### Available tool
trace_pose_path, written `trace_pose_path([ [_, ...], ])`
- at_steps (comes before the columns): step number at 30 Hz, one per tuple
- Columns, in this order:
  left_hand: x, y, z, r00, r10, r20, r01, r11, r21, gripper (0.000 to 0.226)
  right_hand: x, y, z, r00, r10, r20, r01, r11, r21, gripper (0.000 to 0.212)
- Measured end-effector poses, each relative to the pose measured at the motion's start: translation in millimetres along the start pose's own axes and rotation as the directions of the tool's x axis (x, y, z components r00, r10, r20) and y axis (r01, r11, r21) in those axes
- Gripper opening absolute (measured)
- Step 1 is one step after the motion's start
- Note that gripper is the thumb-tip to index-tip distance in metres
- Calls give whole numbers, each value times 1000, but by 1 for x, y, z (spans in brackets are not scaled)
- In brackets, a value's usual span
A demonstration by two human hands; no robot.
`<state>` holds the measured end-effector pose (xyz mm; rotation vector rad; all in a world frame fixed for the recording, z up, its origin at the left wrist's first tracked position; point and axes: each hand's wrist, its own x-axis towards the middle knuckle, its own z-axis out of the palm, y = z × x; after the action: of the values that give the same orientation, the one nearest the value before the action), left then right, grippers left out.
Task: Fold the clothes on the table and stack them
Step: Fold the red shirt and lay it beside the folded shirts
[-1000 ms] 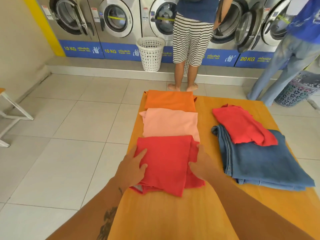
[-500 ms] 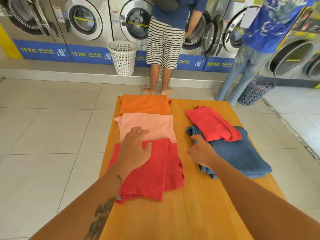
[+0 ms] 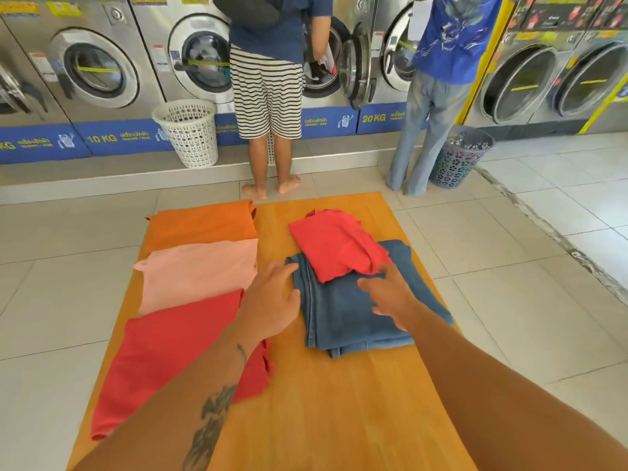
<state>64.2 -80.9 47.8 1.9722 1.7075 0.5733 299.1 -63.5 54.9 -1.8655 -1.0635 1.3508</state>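
Observation:
On the orange wooden table [image 3: 339,402] three folded garments lie in a row along the left side: an orange one [image 3: 204,224] farthest, a pink one [image 3: 200,271] in the middle, a red one [image 3: 170,355] nearest. On the right lies a folded pair of blue jeans [image 3: 343,317] with a loosely folded red garment [image 3: 336,244] on its far part. My left hand [image 3: 270,302] hovers open at the jeans' left edge. My right hand [image 3: 390,295] is open over the jeans, fingers spread, just below the red garment.
Two people stand at the washing machines [image 3: 95,73] beyond the table's far end. A white laundry basket [image 3: 188,130] and a dark basket [image 3: 457,156] stand on the tiled floor by the machines.
My left hand left the near red garment and moved right to the jeans' edge. My right hand moved forward onto the jeans. The camera tilted up and right.

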Motion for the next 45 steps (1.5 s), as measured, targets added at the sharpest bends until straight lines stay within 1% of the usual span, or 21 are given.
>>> trace_pose_path([
  [4,19,28,17,997,-47,64,43,997,59,57,16,2,-15,999,8,48,-14,993,117,44],
  [7,34,38,19,998,-38,59,32,995,89,57,24,-5,-17,998,32,56,-42,983,181,50],
  [10,55,38,16,997,-21,70,14,995,100,56,28,-13,-11,996,71,61,-82,976,203,58],
  [13,86,29,12,996,-8,91,-4,991,132,56,38,-22,-3,995,97,24,-100,964,247,67],
  [16,128,14,11,992,-12,127,-8,988,151,58,53,-30,9,995,95,-26,-80,937,339,62],
  [18,158,4,13,988,-20,153,-3,989,145,59,65,-34,20,990,109,-86,-67,919,389,65],
  [20,188,-6,18,984,-22,175,-2,991,133,60,78,-38,33,974,157,-162,-77,907,414,77],
  [22,216,-14,25,977,-14,211,-12,993,120,61,88,-40,42,950,203,-236,-84,898,431,79],
  [26,262,-24,37,958,-26,284,-13,990,137,62,106,-39,53,914,206,-350,-64,924,378,76],
  [29,279,-27,45,937,-31,348,-12,993,120,66,118,-35,58,897,185,-401,-49,944,326,74],
  [32,278,-22,50,925,-13,379,-33,993,115,70,119,-34,57,904,147,-403,-31,959,280,71],
  [34,270,-19,50,911,-43,410,11,997,79,72,117,-31,52,924,100,-370,-1,966,259,71],
  [36,259,-20,46,899,-73,433,86,996,-11,74,111,-30,43,943,61,-327,22,969,246,70],
  [38,245,-19,37,908,-92,408,164,976,-146,69,103,-33,30,957,27,-290,40,974,224,69],
  [40,231,-12,25,932,-103,347,195,951,-241,68,92,-38,18,967,-14,-256,71,974,214,67],
  [42,214,2,10,957,-102,272,180,943,-279,68,82,-46,7,976,-56,-213,101,973,209,66],
  [45,182,19,-12,979,-140,150,182,931,-317,65,68,-55,-2,984,-117,-135,146,962,229,67],
])
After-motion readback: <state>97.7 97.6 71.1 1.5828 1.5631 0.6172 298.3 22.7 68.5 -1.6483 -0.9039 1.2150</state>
